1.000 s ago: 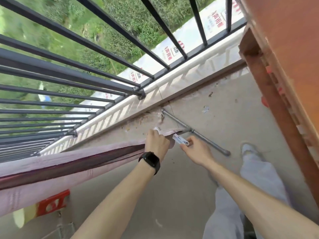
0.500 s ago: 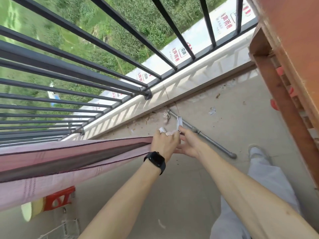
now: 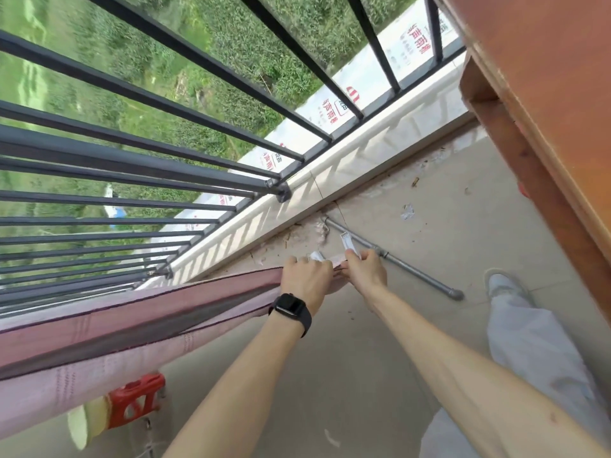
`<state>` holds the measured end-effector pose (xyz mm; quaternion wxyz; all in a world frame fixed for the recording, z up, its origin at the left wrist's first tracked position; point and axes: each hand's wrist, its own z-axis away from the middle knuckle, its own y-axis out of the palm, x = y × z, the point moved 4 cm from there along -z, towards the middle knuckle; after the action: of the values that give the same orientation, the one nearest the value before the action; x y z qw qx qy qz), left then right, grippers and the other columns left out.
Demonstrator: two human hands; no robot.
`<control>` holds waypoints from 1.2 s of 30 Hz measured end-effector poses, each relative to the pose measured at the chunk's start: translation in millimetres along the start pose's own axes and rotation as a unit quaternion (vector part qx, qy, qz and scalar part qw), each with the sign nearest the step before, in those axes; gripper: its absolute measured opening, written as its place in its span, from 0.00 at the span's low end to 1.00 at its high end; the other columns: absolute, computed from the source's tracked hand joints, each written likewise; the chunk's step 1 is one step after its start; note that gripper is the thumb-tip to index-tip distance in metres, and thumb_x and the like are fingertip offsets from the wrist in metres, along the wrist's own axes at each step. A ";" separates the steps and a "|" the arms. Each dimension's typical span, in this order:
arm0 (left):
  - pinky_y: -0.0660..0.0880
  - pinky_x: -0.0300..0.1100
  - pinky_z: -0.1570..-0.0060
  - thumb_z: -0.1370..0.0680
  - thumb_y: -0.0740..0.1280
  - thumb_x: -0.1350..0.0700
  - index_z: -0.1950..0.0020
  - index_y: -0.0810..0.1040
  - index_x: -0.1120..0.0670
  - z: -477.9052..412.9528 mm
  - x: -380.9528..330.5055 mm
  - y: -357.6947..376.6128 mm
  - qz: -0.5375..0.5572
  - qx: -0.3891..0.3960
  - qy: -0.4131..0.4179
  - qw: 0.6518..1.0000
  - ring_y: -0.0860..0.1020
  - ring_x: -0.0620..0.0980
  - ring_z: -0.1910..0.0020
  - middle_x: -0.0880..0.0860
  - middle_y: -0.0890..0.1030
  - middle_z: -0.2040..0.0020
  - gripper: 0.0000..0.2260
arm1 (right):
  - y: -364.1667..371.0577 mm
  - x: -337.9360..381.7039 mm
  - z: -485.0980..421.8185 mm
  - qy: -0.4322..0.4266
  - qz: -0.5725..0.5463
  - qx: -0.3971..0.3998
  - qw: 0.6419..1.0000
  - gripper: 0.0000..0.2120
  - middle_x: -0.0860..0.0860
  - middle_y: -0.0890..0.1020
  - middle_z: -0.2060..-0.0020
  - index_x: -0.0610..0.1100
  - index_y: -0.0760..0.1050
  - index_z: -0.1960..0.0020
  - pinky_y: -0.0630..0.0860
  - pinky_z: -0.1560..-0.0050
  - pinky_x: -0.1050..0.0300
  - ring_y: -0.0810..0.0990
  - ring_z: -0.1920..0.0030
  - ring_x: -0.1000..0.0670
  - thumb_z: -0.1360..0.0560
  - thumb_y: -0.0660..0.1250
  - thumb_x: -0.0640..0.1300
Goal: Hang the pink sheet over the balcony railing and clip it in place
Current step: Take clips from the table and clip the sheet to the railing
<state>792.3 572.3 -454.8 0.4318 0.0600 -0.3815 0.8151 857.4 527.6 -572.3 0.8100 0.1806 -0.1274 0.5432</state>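
L hand [image 3: 305, 282], R hand [image 3: 365, 271] curled, arms extended.

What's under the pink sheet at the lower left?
A red plastic thing and a pale yellow object peek out below the sheet. The rest of them, and what the sheet hangs on, is covered.

Grey pipe [image 3: 396, 259] flat on concrete floor [image 3: 330, 375]. Paper scrap [image 3: 407, 212] near it. Brown wood furniture [image 3: 545, 110] at right. Red plastic item [image 3: 135, 403], maybe stool, lower left, part hidden. Grass [image 3: 231, 61] and lettered white banner [image 3: 334, 110] far below.
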 end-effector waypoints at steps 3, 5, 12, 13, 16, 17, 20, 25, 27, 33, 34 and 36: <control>0.60 0.45 0.57 0.22 0.50 0.43 0.55 0.76 0.54 -2.6 -1.7 -4.5 0.041 -0.031 -0.019 0.999 0.80 0.57 0.55 0.52 0.77 0.64 0.20 | -18.4 -3.5 5.1 -0.049 0.090 -0.041 0.994 0.15 0.46 0.82 0.48 0.46 0.71 0.41 0.73 0.47 0.51 0.79 0.46 0.42 0.22 0.61 0.54; 0.61 0.44 0.56 0.24 0.46 0.44 0.50 0.75 0.55 -5.3 2.6 -1.0 0.068 -0.003 -0.029 0.997 0.80 0.57 0.51 0.53 0.81 0.56 0.22 | -26.0 -11.2 9.2 -0.115 0.159 0.015 0.981 0.13 0.50 0.83 0.50 0.50 0.73 0.42 0.75 0.48 0.53 0.81 0.49 0.46 0.23 0.66 0.54; 0.63 0.44 0.61 0.22 0.60 0.34 0.56 0.73 0.52 -16.5 15.4 20.2 0.071 -0.012 -0.038 0.997 0.79 0.57 0.54 0.52 0.82 0.55 0.21 | -39.9 -9.1 12.6 -0.335 0.368 0.071 0.865 0.16 0.49 0.79 0.49 0.45 0.80 0.41 0.73 0.44 0.52 0.78 0.46 0.48 0.26 0.73 0.49; 0.63 0.44 0.63 0.24 0.61 0.32 0.57 0.74 0.51 -17.9 17.1 22.2 0.070 -0.018 -0.040 0.997 0.79 0.56 0.56 0.52 0.82 0.57 0.22 | -39.4 -3.2 11.5 -0.356 0.381 0.068 0.850 0.15 0.47 0.80 0.50 0.44 0.81 0.41 0.75 0.44 0.50 0.78 0.46 0.46 0.26 0.73 0.48; 0.65 0.44 0.62 0.23 0.61 0.35 0.54 0.79 0.51 -20.6 18.9 27.6 0.077 -0.018 -0.033 0.996 0.78 0.55 0.54 0.51 0.80 0.56 0.20 | -36.6 9.9 8.1 -0.412 0.431 0.066 0.801 0.11 0.44 0.83 0.51 0.42 0.83 0.46 0.78 0.47 0.45 0.80 0.48 0.40 0.26 0.72 0.46; 0.66 0.45 0.61 0.21 0.62 0.39 0.53 0.81 0.50 -20.7 18.4 27.8 0.069 -0.021 -0.025 0.997 0.78 0.55 0.52 0.51 0.80 0.55 0.17 | -35.1 13.0 7.1 -0.427 0.446 0.071 0.784 0.10 0.44 0.83 0.52 0.42 0.83 0.47 0.78 0.48 0.45 0.80 0.49 0.40 0.26 0.72 0.46; 0.66 0.44 0.59 0.20 0.63 0.50 0.54 0.81 0.49 -19.5 16.6 25.7 0.026 -0.032 -0.004 0.999 0.79 0.54 0.51 0.50 0.81 0.55 0.08 | -27.5 22.8 9.4 -0.434 0.487 0.100 0.752 0.09 0.45 0.82 0.51 0.44 0.83 0.46 0.77 0.47 0.48 0.79 0.46 0.41 0.24 0.70 0.44; 0.69 0.47 0.53 0.21 0.57 0.36 0.57 0.81 0.50 -19.7 17.5 22.6 0.023 -0.024 0.007 0.999 0.78 0.54 0.55 0.50 0.81 0.58 0.21 | -1.2 34.7 12.0 -0.404 0.567 0.141 0.703 0.08 0.46 0.79 0.50 0.43 0.80 0.46 0.72 0.51 0.50 0.76 0.45 0.42 0.22 0.64 0.41; 0.66 0.46 0.55 0.20 0.58 0.41 0.54 0.80 0.49 -19.2 16.8 22.4 0.001 -0.015 0.014 1.000 0.78 0.54 0.52 0.49 0.82 0.55 0.16 | 5.9 38.2 8.6 -0.391 0.563 0.142 0.714 0.08 0.46 0.77 0.50 0.44 0.79 0.45 0.72 0.52 0.49 0.75 0.43 0.42 0.22 0.65 0.42; 0.65 0.46 0.57 0.19 0.61 0.52 0.52 0.78 0.51 -14.6 9.5 4.5 -0.031 0.015 0.012 0.999 0.78 0.55 0.51 0.50 0.81 0.52 0.08 | -10.5 44.9 4.4 -0.325 0.531 0.174 0.763 0.28 0.47 0.72 0.35 0.52 0.65 0.26 0.71 0.36 0.46 0.71 0.35 0.43 0.23 0.69 0.47; 0.64 0.46 0.56 0.19 0.59 0.54 0.49 0.78 0.52 -9.8 4.3 -3.3 -0.019 0.012 0.021 1.000 0.78 0.57 0.50 0.52 0.80 0.51 0.08 | -19.9 45.2 8.7 -0.313 0.524 0.163 0.775 0.29 0.47 0.71 0.33 0.51 0.63 0.24 0.69 0.34 0.46 0.70 0.33 0.43 0.23 0.69 0.45; 0.65 0.47 0.54 0.21 0.59 0.61 0.44 0.77 0.53 3.7 -9.9 -21.1 -0.003 0.003 0.041 0.999 0.77 0.57 0.48 0.53 0.80 0.50 0.10 | -43.1 45.4 23.4 -0.296 0.517 0.125 0.793 0.27 0.48 0.71 0.31 0.49 0.66 0.25 0.66 0.31 0.49 0.69 0.31 0.43 0.23 0.67 0.42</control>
<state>813.3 570.4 -444.4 0.4494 0.0293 -0.3609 0.8167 914.2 540.5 -539.6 0.3011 0.3396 -0.3663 0.8123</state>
